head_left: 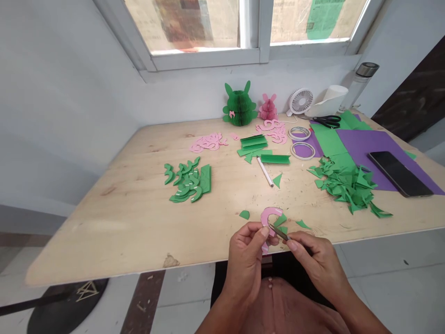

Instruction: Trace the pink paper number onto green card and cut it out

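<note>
Near the table's front edge, my left hand (249,253) pinches a curved pink paper piece (267,215) between thumb and fingers. A short white strip shows at the piece's upper end. My right hand (318,260) is closed around slim, dark, pointed tweezers (282,233), whose tip meets the inner edge of the pink piece beside my left thumb. Part of the pink paper is hidden by my left fingers. Small green paper scraps (280,220) lie just behind and to the right of the piece.
Cut green curves (189,183) are piled at left, green scraps (347,183) at right. Further back are pink cutouts (208,142), a white pen (265,172), tape rolls (302,150), black scissors (328,121), a phone (399,174), a green paper figure (239,106) and a small fan (301,101).
</note>
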Tool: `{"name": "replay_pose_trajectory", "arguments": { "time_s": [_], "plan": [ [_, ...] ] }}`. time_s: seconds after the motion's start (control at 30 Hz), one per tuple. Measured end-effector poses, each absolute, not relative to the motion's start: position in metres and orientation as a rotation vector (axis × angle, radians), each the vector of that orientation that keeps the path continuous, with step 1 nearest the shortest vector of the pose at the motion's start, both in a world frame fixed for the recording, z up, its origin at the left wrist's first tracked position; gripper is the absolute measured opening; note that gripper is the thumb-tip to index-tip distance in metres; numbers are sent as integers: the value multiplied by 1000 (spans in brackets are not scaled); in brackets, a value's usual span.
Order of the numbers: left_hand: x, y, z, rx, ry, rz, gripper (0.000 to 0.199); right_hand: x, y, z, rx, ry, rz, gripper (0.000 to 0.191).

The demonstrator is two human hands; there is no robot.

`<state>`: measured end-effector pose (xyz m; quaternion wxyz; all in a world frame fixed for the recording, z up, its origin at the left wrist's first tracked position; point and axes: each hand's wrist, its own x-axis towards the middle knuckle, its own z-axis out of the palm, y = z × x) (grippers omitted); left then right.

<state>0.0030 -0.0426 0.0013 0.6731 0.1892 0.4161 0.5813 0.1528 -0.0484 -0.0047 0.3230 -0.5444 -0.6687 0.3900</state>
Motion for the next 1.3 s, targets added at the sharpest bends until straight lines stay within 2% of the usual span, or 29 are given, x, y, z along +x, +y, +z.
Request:
{"name": "replay_pose_trajectory", "arguments": {
  "time_s": [0.5, 1.13, 1.3],
  "plan": [
    [1, -43, 4, 475, 987, 1233, 12, 155, -45, -6, -1405, -1760, 1118, 46],
    [3, -43, 7, 381, 896, 1237, 11, 153, -45, -6, -1305, -1653, 1303, 42],
    [2, -44, 6, 401, 940, 1229, 12, 155, -46, -7, -1344, -1695, 1242, 43]
  ]
}}
